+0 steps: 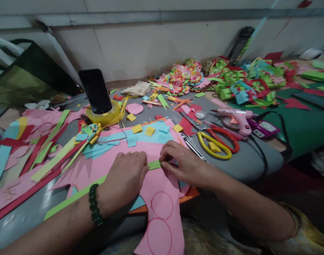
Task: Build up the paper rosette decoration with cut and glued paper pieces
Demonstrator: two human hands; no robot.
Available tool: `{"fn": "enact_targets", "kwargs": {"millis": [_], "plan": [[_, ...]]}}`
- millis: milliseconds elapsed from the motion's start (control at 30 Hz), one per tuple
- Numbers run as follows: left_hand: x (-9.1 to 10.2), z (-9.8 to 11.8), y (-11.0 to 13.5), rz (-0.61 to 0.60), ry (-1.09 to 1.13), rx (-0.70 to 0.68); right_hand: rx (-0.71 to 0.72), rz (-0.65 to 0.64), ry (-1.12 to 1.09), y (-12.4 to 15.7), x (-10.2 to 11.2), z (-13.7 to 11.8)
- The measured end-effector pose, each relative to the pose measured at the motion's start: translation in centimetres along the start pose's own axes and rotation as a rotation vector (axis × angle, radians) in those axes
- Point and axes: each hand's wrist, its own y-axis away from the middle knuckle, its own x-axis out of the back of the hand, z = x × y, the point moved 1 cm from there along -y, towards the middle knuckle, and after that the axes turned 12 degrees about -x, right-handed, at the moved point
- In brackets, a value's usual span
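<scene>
A long light-green paper strip (pixel 154 165) runs under my left hand (pixel 126 177) and out to the lower left. My left fingers are curled closed on it, and a dark green bead bracelet circles that wrist. The strip's right end is pinched between the thumb and fingers of my right hand (pixel 181 163). Both hands are just above a pink foam or paper sheet (pixel 164 180), which has circles drawn on its near part. Beyond my knuckles lie light-blue pieces (pixel 163 138) and small folded yellow squares (pixel 150 131).
Yellow-handled scissors (pixel 214 145) and red-handled scissors (pixel 224 139) lie right of my right hand, near a pink glue gun (pixel 237 119). A phone (pixel 95 91) stands in a yellow tape roll (pixel 105 115). Colored strips (pixel 54 156) cover the left; paper flowers (pixel 181 78) pile up by the wall.
</scene>
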Motion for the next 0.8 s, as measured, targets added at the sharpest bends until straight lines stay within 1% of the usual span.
{"fn": "enact_targets", "kwargs": {"millis": [167,300,433,500,667,800], "plan": [[0.1,-0.3,0.0,0.016,0.058,0.006,0.015,-0.034,-0.015,0.1,0.1,0.5],[0.3,-0.4,-0.1,0.02,0.084,0.013,0.034,-0.017,-0.008,0.0,0.0,0.9],[0.4,-0.6,-0.2,0.018,0.128,-0.002,0.053,-0.001,0.066,-0.1,0.1,0.6],[0.3,-0.8,-0.1,0.025,0.146,-0.01,0.12,0.007,0.136,-0.1,0.2,0.4],[0.1,-0.9,-0.1,0.047,0.169,-0.022,0.363,0.017,0.416,0.5,0.3,0.2],[0.1,-0.9,-0.1,0.042,0.167,-0.033,0.446,0.062,0.561,1.0,0.4,0.3]]}}
